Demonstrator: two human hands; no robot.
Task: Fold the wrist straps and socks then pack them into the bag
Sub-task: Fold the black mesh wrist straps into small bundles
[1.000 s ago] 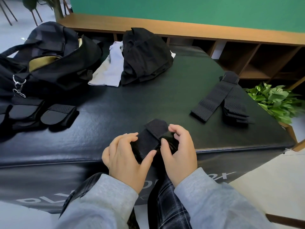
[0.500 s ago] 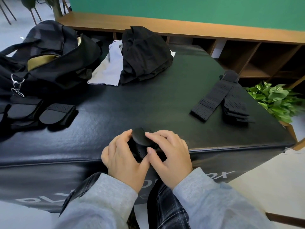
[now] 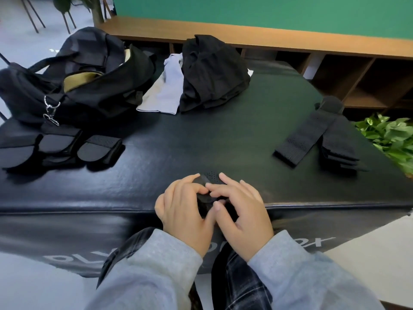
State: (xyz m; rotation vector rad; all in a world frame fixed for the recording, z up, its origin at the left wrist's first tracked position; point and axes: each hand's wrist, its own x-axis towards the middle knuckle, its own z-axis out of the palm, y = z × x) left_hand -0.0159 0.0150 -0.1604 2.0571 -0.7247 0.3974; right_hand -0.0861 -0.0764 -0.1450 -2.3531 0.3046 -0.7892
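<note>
Running along the front side of the black padded box [image 3: 67,198], pale lettering is partly hidden by the sleeves; only "PL" and "ox" can be read. At the front edge of the box top, a black wrist strap [image 3: 211,176] is pinched by the curled fingers of the left hand [image 3: 185,211] and right hand [image 3: 243,209]. An open black bag [image 3: 89,86] is seen at the far left corner, folded straps [image 3: 67,146] before it, socks [image 3: 317,135] near the right edge. A wooden shelf [image 3: 268,39] and green wall [image 3: 268,12] are seen behind.

grey sleeves [image 3: 156,271], dark plaid trousers [image 3: 241,285]
</note>
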